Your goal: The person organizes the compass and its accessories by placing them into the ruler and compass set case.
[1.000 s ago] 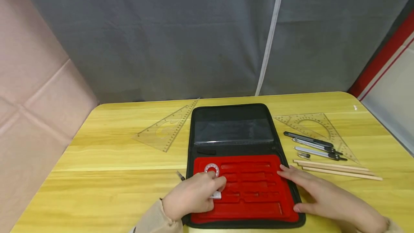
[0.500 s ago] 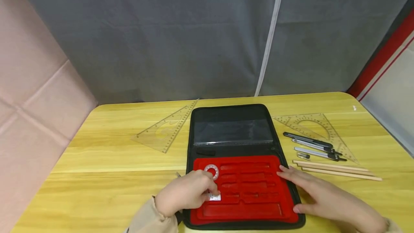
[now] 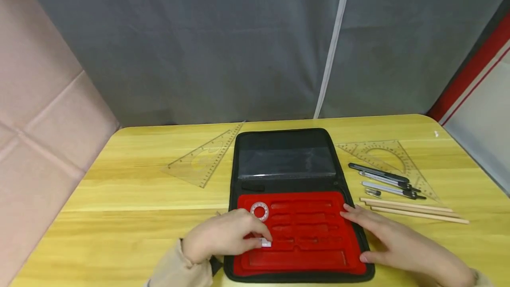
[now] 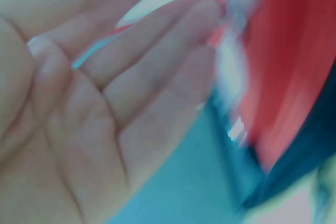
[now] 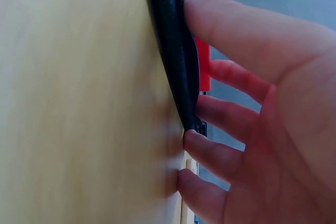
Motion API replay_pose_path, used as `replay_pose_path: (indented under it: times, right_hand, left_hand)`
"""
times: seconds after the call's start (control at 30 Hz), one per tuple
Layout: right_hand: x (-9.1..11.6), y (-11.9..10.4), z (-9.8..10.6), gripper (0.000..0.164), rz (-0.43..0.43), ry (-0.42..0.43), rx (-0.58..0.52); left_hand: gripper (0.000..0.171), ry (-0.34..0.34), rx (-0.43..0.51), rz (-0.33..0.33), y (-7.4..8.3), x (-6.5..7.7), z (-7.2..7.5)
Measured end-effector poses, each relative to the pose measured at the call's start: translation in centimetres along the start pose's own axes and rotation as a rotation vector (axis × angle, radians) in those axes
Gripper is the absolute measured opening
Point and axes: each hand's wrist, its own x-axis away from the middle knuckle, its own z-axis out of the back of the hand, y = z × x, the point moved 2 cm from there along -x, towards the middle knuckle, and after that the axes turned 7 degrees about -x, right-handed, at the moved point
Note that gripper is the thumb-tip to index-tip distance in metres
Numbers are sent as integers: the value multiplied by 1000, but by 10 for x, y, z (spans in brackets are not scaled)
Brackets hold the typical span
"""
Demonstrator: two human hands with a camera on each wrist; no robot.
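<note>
An unzipped black case (image 3: 287, 186) lies flat with a red moulded tray (image 3: 299, 260) in its near half. My left hand (image 3: 223, 236) reaches over the tray's left side and pinches a small white block (image 3: 265, 243) with faint print, mostly covered by the fingers. Just beyond those fingers, a white ring-shaped piece (image 3: 260, 204) sits in the tray. My right hand (image 3: 394, 238) rests along the case's right edge, fingers extended and spread, thumb at the near corner. Blur in the left wrist view hides detail at the fingertips.
Right of the case lie a clear set square (image 3: 412, 169), a black slim tool (image 3: 378, 172), compasses (image 3: 388, 189), a small clear container (image 3: 372, 193) and wooden sticks (image 3: 418, 215). Another set square (image 3: 203, 158) is at left. A dark thing (image 3: 215, 265) lies partly under the left wrist.
My left hand has shifted left and drawn back slightly, uncovering the ring-shaped piece while its fingertips stay at the white block. The right hand keeps its place on the case edge.
</note>
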Motion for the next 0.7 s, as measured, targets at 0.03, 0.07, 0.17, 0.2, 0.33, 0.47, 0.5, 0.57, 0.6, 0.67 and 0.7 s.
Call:
replay_pose_path:
  times: [0.03,0.07,0.17,0.2,0.33,0.47,0.5,0.57,0.6,0.67,0.7]
  right_hand:
    - [0,0,0,72,7,7,5]
    - [-1,-1,0,72,17,17,13]
    - [-2,-2,2,71,44,43,36]
    - [-2,-2,2,71,50,48,43]
    - [-1,-1,3,71,42,33,35]
    - [1,0,1,72,25,26,22]
    - [1,0,0,72,22,27,22]
    - [1,0,-1,72,22,30,23]
    - [1,0,-1,72,24,33,24]
    - [0,0,-2,72,26,33,23]
    - [0,0,-2,72,28,34,22]
  left_hand:
    - [16,21,8,2,-4,6,6]
    - [18,42,9,24,-9,13,13]
    - [18,133,-15,150,-24,32,30]
    - [17,150,-24,189,-29,37,33]
    - [17,124,-33,273,-44,40,32]
    - [21,43,-25,295,-53,32,20]
    - [22,29,-27,296,-55,30,17]
    - [24,7,-32,303,-58,28,12]
    - [24,2,-35,306,-60,27,9]
    - [25,2,-38,311,-63,25,5]
    - [25,2,-38,312,-64,24,4]
